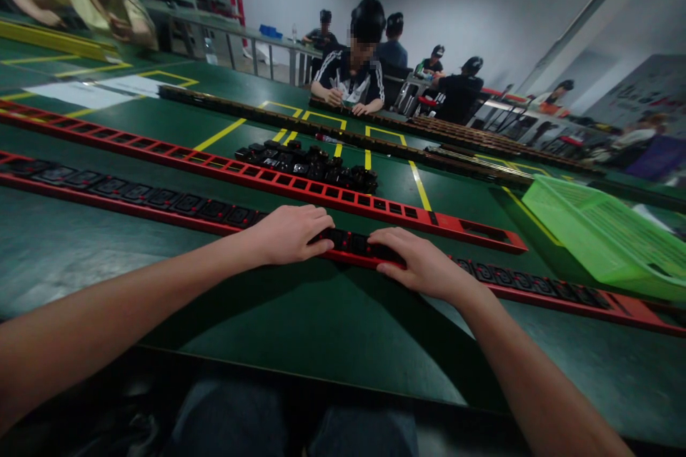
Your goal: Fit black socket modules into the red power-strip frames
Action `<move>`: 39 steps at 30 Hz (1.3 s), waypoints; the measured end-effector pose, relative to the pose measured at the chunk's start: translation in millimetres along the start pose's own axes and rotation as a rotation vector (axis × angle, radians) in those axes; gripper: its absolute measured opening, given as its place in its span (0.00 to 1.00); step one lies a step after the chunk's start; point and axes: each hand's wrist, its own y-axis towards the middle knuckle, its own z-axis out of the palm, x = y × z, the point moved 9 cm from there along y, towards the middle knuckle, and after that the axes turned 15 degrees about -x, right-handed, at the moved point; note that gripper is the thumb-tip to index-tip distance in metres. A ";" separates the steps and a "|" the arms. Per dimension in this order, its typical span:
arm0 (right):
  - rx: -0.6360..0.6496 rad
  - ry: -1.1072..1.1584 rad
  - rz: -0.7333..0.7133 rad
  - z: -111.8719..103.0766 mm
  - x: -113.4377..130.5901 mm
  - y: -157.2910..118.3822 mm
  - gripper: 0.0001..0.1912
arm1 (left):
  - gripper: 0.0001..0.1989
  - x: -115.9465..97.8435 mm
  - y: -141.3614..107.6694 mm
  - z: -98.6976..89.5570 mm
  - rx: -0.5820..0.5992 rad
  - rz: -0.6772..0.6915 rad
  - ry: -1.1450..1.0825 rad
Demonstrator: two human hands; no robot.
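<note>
Red strip [351, 258], the nearer of two, lies on the green table [300, 328], running from the left edge of the frame through the centre to the lower right, with black sockets [359, 243] set along it. Both hands are on it at the centre of the frame. The left hand [294, 234] is half curled, fingers over the top and thumb at the near side; the right hand [415, 260] arches likewise, fingertips on the far side and thumb near the front edge. Whether they pinch it firmly or merely rest and press, I cannot tell.

It looks stiff across its width but, being so long and narrow, would probably bend or twist if lifted at one spot. I judge it fairly light for its length, with smooth edges that could slide on the tabletop. The sockets look like the more delicate part; better to hold by the red side walls, hands well apart, than by the black pieces.

Just beyond, the second red strip [300, 189] and a pile of black parts [311, 166] sit mid-frame, and a green basket [579, 243] stands at the right.
</note>
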 end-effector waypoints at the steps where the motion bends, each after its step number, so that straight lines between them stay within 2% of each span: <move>1: 0.003 -0.005 0.010 0.2 -0.6 0.0 0.21 | 0.16 0.0 -0.1 -0.1 0.000 0.000 0.000; 7: 0.016 -0.041 0.092 1.5 -8.6 -1.1 0.22 | 0.15 0.3 0.0 -0.8 0.003 -0.005 -0.010; 12: 0.011 -0.022 0.063 1.7 -6.7 -1.0 0.16 | 0.15 0.0 0.7 0.3 0.008 -0.006 -0.007; 27: 0.023 -0.037 0.044 3.4 -6.3 -1.4 0.15 | 0.15 0.8 0.3 0.5 0.004 -0.011 -0.007; 35: 0.064 -0.103 0.104 6.6 -13.5 -0.9 0.25 | 0.15 1.1 -0.3 0.6 -0.005 -0.005 -0.007; 39: 0.086 -0.122 0.109 3.7 -14.0 -0.3 0.25 | 0.15 -1.4 -0.9 -0.3 -0.011 0.003 0.010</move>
